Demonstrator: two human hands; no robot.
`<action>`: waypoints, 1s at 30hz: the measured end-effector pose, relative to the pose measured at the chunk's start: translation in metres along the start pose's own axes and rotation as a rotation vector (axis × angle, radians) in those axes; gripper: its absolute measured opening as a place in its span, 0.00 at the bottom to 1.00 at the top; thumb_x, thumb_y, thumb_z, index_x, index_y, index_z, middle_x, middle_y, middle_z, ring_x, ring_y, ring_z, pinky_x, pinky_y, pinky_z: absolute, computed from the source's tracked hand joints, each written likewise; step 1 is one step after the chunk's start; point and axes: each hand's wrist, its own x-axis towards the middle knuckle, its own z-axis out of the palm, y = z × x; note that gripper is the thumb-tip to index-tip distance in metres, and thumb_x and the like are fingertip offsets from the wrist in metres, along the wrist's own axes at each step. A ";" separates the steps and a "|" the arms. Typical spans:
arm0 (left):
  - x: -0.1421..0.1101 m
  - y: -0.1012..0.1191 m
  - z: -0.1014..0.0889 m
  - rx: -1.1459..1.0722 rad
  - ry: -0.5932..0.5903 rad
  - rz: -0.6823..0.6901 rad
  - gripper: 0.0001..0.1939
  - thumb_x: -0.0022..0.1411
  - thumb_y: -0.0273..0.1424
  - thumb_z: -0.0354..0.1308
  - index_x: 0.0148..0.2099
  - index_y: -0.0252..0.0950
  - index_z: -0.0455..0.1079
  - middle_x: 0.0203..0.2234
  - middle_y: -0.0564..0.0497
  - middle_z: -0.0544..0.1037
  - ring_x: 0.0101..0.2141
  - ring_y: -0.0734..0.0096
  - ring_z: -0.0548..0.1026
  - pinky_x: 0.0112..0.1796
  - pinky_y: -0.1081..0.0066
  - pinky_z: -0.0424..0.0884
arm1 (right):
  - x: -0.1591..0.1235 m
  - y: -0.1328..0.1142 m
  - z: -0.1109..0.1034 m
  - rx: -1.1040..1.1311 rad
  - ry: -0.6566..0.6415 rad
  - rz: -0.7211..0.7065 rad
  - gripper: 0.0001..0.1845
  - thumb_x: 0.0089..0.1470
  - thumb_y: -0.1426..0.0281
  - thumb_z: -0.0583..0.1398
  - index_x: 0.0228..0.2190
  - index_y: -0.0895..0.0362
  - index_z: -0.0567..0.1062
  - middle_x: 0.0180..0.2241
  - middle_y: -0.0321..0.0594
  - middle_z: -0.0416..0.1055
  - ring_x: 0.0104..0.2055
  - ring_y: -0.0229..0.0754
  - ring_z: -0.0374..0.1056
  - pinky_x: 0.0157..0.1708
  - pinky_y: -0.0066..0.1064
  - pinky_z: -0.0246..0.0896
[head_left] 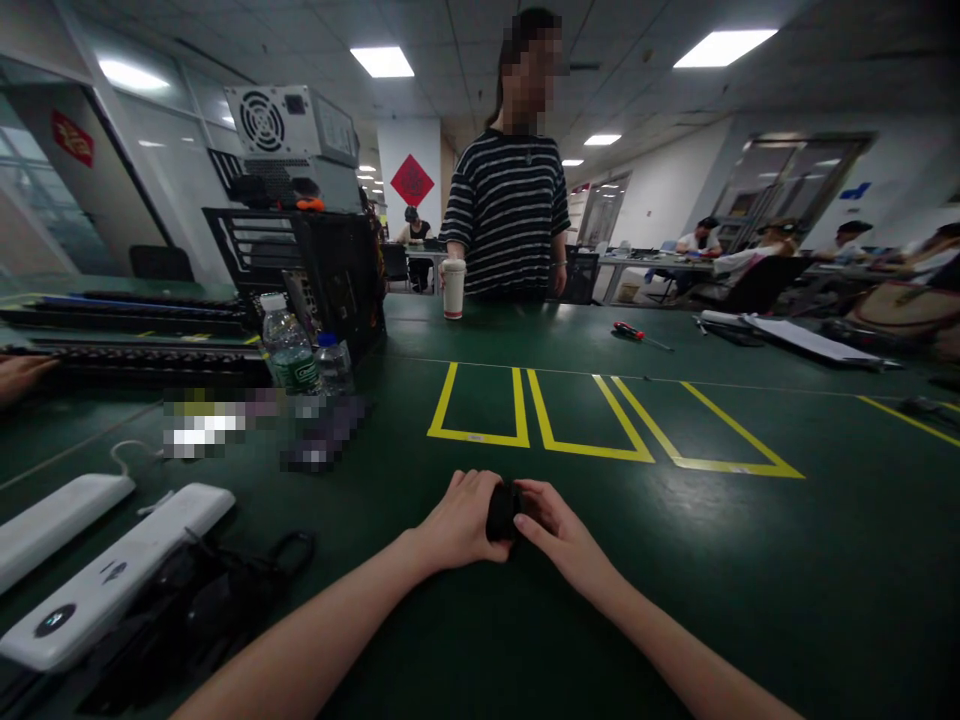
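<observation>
My left hand (463, 518) is closed around a small black box-shaped object (501, 512), with the fingers over its far side and the thumb below. From the other side, the curled fingers and thumb of my right hand (559, 530) close on the object's right edge. Both hands are low over the dark green table (675, 560), at the middle front. The grip covers much of the object, and its exact kind cannot be made out.
Yellow tape outlines (592, 455) mark the table ahead. Left lie white power-bank-like devices (120, 580), black cables (202, 600) and plastic bottles (289, 345) beside computer hardware (322, 250). A person (514, 215) stands opposite, holding a cup (454, 290). A screwdriver (637, 335) lies right.
</observation>
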 end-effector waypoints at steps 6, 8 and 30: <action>0.001 0.001 -0.003 -0.034 -0.013 -0.022 0.28 0.44 0.36 0.62 0.46 0.37 0.56 0.39 0.49 0.67 0.38 0.62 0.65 0.40 0.64 0.60 | -0.001 -0.004 -0.005 0.023 -0.081 -0.011 0.17 0.49 0.69 0.58 0.43 0.50 0.62 0.46 0.37 0.62 0.50 0.44 0.59 0.50 0.39 0.56; 0.002 0.000 -0.002 -0.046 -0.018 -0.033 0.28 0.43 0.36 0.62 0.46 0.37 0.56 0.39 0.49 0.67 0.38 0.63 0.65 0.40 0.65 0.60 | -0.001 -0.003 -0.004 0.022 -0.070 -0.018 0.16 0.50 0.68 0.57 0.42 0.50 0.62 0.45 0.37 0.62 0.49 0.44 0.61 0.49 0.39 0.57; 0.004 -0.004 0.004 -0.018 -0.016 -0.024 0.28 0.45 0.35 0.61 0.47 0.36 0.56 0.40 0.49 0.66 0.39 0.63 0.65 0.41 0.64 0.60 | 0.001 0.001 -0.003 0.048 -0.008 0.015 0.21 0.47 0.72 0.59 0.44 0.51 0.60 0.45 0.38 0.63 0.49 0.41 0.61 0.50 0.38 0.56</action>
